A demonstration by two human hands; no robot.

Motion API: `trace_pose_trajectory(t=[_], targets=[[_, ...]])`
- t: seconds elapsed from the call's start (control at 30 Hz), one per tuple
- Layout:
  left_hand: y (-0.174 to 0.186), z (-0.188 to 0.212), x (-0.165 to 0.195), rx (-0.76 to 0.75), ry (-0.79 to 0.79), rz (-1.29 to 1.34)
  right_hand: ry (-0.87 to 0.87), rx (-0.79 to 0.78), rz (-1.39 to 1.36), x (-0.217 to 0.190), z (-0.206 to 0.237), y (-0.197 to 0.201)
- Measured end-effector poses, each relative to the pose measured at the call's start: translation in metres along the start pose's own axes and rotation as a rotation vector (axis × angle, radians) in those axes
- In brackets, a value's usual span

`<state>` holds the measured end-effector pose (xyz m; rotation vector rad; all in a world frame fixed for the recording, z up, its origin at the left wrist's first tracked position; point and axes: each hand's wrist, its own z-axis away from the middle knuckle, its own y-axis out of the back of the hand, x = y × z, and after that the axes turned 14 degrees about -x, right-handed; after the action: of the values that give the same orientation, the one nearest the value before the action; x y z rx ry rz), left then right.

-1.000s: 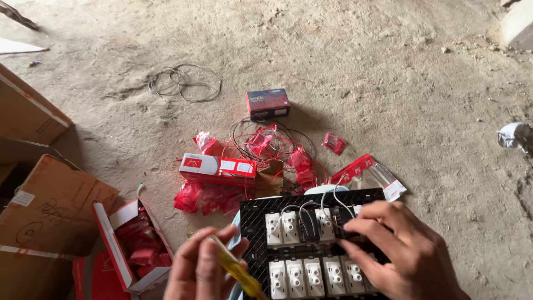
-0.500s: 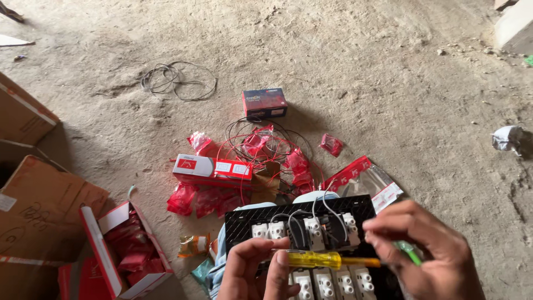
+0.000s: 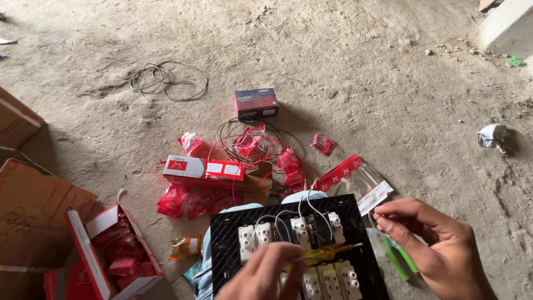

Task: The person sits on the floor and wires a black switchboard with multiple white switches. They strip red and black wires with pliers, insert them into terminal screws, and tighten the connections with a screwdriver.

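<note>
lower centre: left hand clamped on yellow screwdriver over black switch panel; lower right: right hand pinched together beside panel.

The dusty concrete floor carries a loose coil of grey wire, a small dark box, a long red-and-white box among red packets, a clear bag, and what may be crumpled paper.
</note>
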<state>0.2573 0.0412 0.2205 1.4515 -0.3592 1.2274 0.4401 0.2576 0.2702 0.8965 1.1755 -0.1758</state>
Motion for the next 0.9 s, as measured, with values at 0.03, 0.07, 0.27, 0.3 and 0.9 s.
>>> trace_pose_trajectory(t=[0.03,0.07,0.27,0.3,0.9], targets=[[0.014,0.002,-0.004,0.063,-0.153,-0.09,0.011,0.002,-0.001,-0.001,0.001,-0.002],[0.026,0.003,-0.009,0.125,-0.306,-0.18,0.022,0.004,-0.001,-0.002,0.002,-0.003],[0.036,0.015,-0.061,0.334,-0.194,-0.119,-0.118,-0.084,0.077,-0.007,0.017,-0.01],[0.032,0.02,-0.071,0.376,-0.089,-0.038,-0.058,-0.14,0.101,-0.007,0.02,-0.011],[-0.005,0.036,-0.032,0.326,-0.35,-0.139,0.64,-0.374,0.457,-0.053,0.017,-0.065]])
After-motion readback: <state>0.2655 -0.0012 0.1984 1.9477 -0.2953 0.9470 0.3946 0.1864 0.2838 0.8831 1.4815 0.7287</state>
